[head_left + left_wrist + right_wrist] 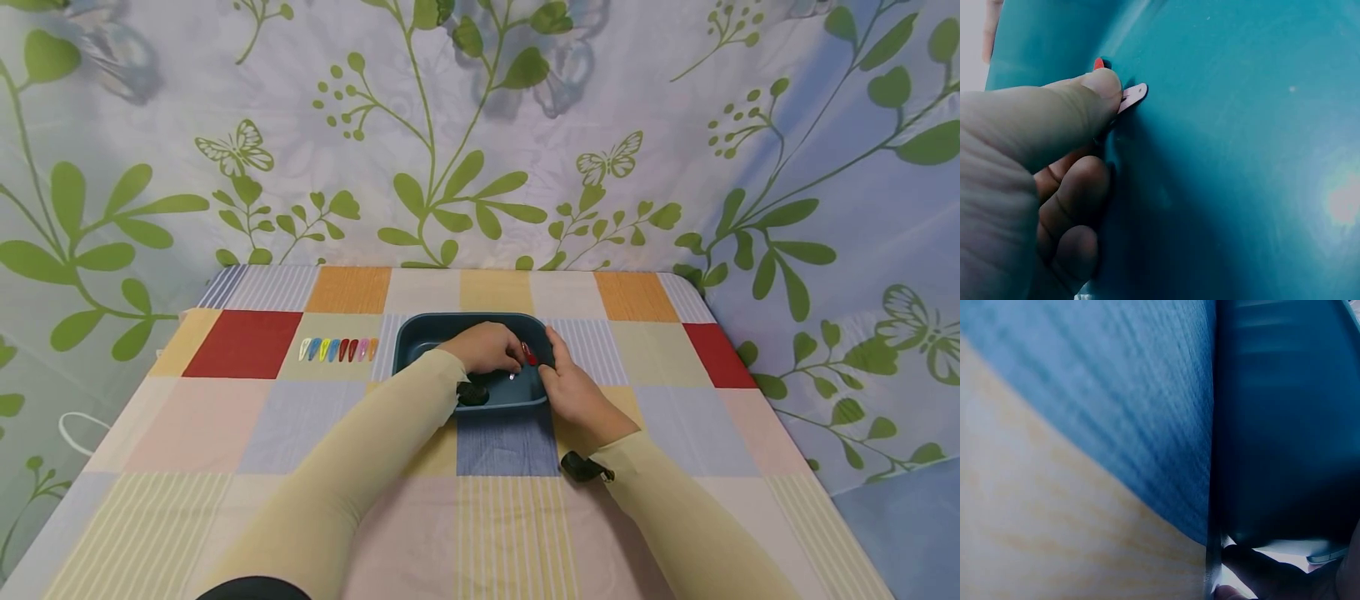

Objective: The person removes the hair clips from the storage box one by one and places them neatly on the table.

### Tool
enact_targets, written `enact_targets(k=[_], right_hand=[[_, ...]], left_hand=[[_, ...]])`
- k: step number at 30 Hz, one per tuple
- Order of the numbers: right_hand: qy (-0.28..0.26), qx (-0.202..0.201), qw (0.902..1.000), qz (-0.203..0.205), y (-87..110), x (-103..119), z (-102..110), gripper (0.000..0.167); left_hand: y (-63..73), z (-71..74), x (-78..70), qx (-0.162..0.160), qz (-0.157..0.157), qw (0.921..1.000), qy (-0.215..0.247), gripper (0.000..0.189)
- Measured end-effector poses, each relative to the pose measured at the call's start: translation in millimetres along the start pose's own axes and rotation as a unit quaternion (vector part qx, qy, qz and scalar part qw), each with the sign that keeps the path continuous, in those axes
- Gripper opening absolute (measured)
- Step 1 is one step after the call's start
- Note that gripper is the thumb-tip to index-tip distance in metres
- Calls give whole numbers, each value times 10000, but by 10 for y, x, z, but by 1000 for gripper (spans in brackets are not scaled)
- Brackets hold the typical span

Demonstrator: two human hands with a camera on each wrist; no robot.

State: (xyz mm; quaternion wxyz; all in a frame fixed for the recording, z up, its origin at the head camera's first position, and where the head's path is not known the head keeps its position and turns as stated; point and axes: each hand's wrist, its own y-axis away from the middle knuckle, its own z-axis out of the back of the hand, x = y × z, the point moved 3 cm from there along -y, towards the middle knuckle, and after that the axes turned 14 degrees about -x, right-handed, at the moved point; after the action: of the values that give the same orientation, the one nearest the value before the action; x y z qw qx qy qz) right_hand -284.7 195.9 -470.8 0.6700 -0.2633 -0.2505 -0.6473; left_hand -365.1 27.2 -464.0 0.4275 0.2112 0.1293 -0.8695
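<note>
Inside the dark teal tray (420, 319), my left hand (487, 347) reaches down to the floor near the right end. Its thumb and forefinger pinch a pale snap hair clip (1137, 94), whose rounded end sticks out past the thumb in the left wrist view; the rest is hidden by the fingers. Just beyond lies a red hair clip (529, 355), close to the tray's right wall. My right hand (583, 402) holds the tray's right end, thumb at the near corner and fingers along the outside.
Left of the tray, several hair clips (342, 350) in white, blue, yellow, red, pink and orange lie side by side in a row. A patchwork cloth (315, 433) covers the table. Behind it hangs a leaf-patterned curtain (300, 125). A white cable loop (71, 429) shows at the left edge.
</note>
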Motion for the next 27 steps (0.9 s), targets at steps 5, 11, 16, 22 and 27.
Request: enact_targets(k=[5, 11, 16, 22, 27], right_hand=[[-28, 3, 10000, 6, 21, 13, 7, 68], [-49, 13, 10000, 12, 24, 19, 8, 69], [-48, 15, 10000, 41, 26, 15, 5, 69], [-59, 1, 10000, 34, 21, 18, 4, 69], [-79, -8, 10000, 27, 12, 15, -4, 69]], left_hand=[[9, 7, -12, -3, -2, 10000, 63, 14], [28, 20, -19, -109, 31, 9996, 266, 16], [31, 25, -15, -174, 99, 9991, 376, 20], [44, 35, -30, -164, 173, 9986, 480, 22], [41, 29, -29, -139, 155, 9981, 581, 20]])
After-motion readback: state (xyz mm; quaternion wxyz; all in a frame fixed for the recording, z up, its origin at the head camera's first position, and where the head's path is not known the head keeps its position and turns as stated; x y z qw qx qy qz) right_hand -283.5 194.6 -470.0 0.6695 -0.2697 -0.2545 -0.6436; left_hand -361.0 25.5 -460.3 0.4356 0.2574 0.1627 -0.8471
